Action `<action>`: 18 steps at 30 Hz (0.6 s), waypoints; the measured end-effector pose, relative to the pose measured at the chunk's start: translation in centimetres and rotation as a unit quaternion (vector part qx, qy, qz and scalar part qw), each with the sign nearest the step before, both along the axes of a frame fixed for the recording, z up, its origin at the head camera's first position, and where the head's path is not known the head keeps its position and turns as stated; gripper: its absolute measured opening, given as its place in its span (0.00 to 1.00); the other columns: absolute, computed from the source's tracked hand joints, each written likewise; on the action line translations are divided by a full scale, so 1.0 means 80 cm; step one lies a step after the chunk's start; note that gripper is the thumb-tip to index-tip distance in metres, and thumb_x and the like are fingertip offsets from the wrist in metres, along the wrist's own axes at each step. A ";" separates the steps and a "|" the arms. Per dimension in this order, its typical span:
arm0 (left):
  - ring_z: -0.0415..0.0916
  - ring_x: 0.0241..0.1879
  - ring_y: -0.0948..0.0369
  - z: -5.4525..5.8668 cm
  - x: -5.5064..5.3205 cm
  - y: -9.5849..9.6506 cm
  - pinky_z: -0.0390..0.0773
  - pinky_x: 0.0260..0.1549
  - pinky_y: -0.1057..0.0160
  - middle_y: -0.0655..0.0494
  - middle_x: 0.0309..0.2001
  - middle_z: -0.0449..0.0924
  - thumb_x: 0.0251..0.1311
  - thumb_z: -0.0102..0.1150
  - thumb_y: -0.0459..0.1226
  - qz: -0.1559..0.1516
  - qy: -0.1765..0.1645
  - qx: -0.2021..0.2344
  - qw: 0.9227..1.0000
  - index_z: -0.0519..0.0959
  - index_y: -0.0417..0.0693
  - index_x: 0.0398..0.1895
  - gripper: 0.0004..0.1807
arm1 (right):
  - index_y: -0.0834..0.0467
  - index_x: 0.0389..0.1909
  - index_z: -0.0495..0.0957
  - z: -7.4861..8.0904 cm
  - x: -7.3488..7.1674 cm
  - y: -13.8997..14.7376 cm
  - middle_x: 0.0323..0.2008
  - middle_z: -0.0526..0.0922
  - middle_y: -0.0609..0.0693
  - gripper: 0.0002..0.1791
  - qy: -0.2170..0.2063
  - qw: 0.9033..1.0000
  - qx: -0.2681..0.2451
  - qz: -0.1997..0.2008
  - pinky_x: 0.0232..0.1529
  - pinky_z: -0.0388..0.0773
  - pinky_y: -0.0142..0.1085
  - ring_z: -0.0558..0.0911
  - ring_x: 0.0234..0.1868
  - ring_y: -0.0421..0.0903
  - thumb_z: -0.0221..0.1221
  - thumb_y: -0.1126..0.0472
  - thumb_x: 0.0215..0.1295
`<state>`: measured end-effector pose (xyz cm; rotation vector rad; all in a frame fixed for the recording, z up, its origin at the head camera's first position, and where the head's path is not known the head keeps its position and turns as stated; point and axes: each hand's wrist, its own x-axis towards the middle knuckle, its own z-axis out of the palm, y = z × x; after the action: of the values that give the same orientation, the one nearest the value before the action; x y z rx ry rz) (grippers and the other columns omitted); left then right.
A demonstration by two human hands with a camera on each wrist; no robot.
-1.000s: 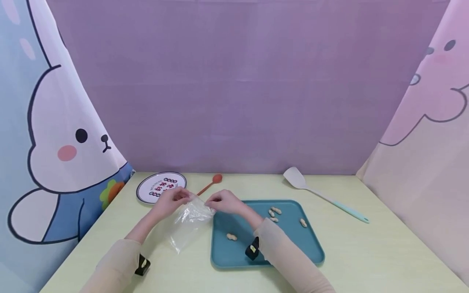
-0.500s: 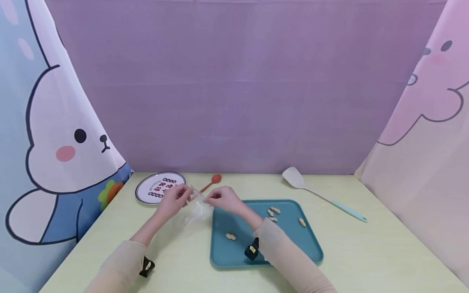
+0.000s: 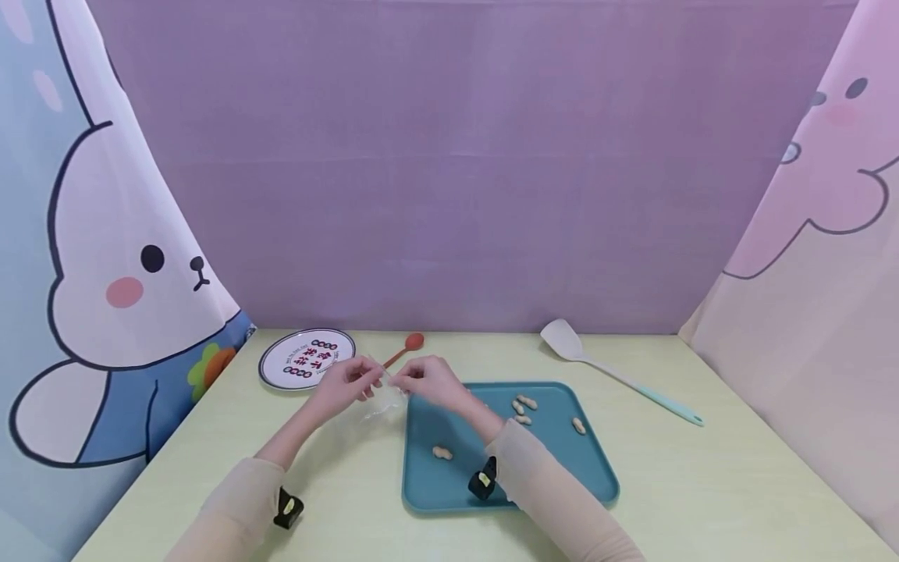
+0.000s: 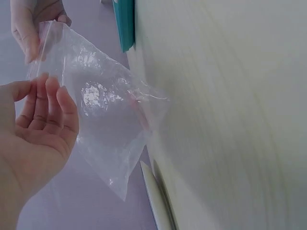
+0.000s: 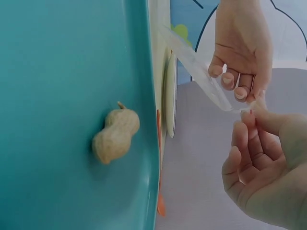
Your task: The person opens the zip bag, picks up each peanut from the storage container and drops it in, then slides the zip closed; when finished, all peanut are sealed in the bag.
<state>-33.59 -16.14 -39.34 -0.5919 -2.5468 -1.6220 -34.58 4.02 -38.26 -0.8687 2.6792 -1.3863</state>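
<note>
A clear plastic zip bag (image 4: 100, 100) hangs above the table between both hands. My left hand (image 3: 346, 384) pinches the bag's top edge between thumb and index finger; the other fingers curl loosely, as the left wrist view shows. Close beside it, my right hand (image 3: 431, 381) pinches another spot on the same edge. In the head view the bag (image 3: 388, 400) is small and partly hidden by the hands. No contents can be made out in it. Below the right forearm lies the teal tray (image 3: 435, 488), where one peanut (image 5: 116, 134) shows large in the right wrist view.
Several more peanuts (image 3: 523, 420) lie towards the tray's right side. A white plate (image 3: 298, 361) with red print stands at the back left, beside an orange-red spoon (image 3: 414, 341). At the back right is a spatula (image 3: 565, 341) with a mint handle.
My left hand has moved right, closer to the right hand, along the bag's top edge. The bag has turned and looks narrower in the head view. The right hand has hardly moved.
</note>
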 end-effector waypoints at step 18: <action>0.77 0.32 0.62 -0.005 0.000 -0.007 0.81 0.35 0.62 0.45 0.33 0.80 0.66 0.52 0.37 -0.046 -0.001 -0.021 0.999 0.75 0.36 0.37 0.10 | 0.58 0.34 0.82 0.001 0.003 -0.002 0.27 0.82 0.54 0.11 0.010 1.000 0.003 0.015 0.22 0.72 0.26 0.74 0.23 0.40 0.56 0.56 0.67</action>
<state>-33.60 -16.70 -39.75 -0.7222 -2.5974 -1.6021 -34.38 3.90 -38.14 -0.9234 2.6729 -1.3701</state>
